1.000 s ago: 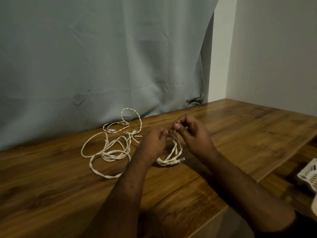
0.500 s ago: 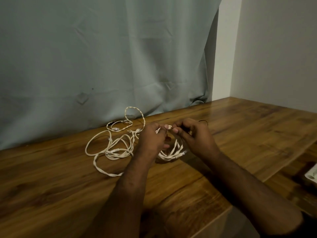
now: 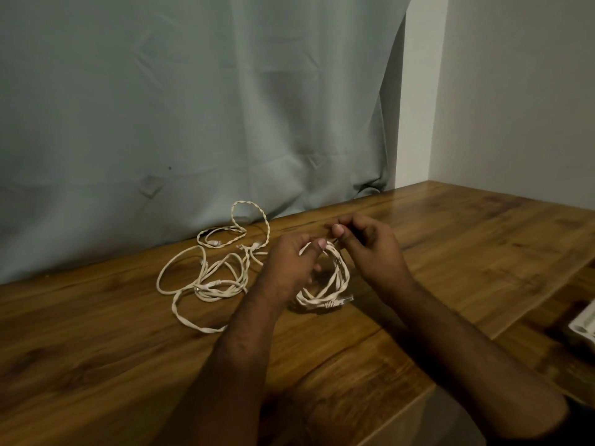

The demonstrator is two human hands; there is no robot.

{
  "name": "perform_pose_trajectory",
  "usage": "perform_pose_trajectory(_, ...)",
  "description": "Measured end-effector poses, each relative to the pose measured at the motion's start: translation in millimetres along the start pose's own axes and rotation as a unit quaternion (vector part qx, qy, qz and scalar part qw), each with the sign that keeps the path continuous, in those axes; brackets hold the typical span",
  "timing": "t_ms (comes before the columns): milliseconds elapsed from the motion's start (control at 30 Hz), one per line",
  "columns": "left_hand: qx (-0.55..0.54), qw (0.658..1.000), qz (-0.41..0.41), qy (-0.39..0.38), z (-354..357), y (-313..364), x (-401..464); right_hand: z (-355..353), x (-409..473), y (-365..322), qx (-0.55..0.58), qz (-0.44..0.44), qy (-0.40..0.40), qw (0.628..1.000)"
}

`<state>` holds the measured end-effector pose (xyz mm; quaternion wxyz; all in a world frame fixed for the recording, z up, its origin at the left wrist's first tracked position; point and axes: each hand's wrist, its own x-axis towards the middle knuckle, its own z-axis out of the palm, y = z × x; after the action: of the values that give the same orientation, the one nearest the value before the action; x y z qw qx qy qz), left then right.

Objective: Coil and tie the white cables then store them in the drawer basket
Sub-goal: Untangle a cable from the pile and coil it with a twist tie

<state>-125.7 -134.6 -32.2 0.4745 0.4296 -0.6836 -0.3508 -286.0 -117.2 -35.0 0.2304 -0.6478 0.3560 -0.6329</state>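
A coiled white cable stands partly upright on the wooden table between my hands, its plug end lying at the lower right. My left hand grips the top of the coil, thumb over the strands. My right hand pinches something small and thin at the coil's top, thumb against forefinger; what it pinches is too small to make out. A loose tangle of white cables lies on the table to the left. A corner of the white drawer basket shows at the right edge.
A grey-green curtain hangs right behind the table's far edge. A lower wooden surface sits to the right of the table edge, holding the basket. A plain wall closes the right side.
My hands drew together over the coil, then my right hand rose slightly at its top. The view shifted a little. The loose cables stayed where they were.
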Motion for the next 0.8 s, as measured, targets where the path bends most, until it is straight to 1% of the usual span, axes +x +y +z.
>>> perform_pose_trajectory(100, -0.050, 0.999, -0.005, -0.014, -1.9, 1.5, -1.4, -1.9, 0.5, -3.0, 0.059, 0.031, 0.024, 0.997)
perform_pose_trajectory(200, -0.075, 0.996, -0.004, -0.039, -4.2, 3.4, -3.9, -4.2, 0.9, -3.8, 0.079, 0.040, 0.034, 0.995)
perform_pose_trajectory(300, -0.081, 0.994, -0.008, -0.066, -6.7, 0.4, -3.8, -4.1, 0.5, -3.2, 0.077, 0.027, 0.021, 0.996)
perform_pose_trajectory(367, -0.070, 0.996, -0.007, -0.060, -7.9, -3.1, -1.4, -3.4, -0.5, -2.6, 0.050, 0.029, 0.005, 0.998)
perform_pose_trajectory(400, -0.063, 0.997, -0.007, -0.050, -8.3, -4.0, -0.2, -3.2, -0.5, -1.6, 0.019, 0.027, -0.001, 0.999)
perform_pose_trajectory(500, -0.024, 1.000, 0.004, -0.016, -10.0, -7.4, 2.5, -2.2, 0.7, 2.9, -0.125, -0.012, -0.013, 0.992)
perform_pose_trajectory(533, -0.009, 1.000, 0.009, -0.005, -10.7, -7.0, 2.3, -2.0, 1.2, 3.6, -0.148, -0.016, -0.012, 0.989)
perform_pose_trajectory(600, 0.015, 1.000, 0.017, 0.016, -11.8, -5.0, 2.1, -2.5, 2.1, 3.7, -0.163, -0.007, -0.015, 0.987)
perform_pose_trajectory(700, 0.055, 0.996, 0.044, 0.047, -12.0, -2.2, 2.4, -1.8, 0.8, 1.9, -0.198, 0.007, -0.040, 0.979)
perform_pose_trajectory(800, 0.080, 0.991, 0.074, 0.073, -11.9, -3.9, 3.5, -1.9, 1.3, 2.4, -0.197, 0.021, -0.031, 0.980)
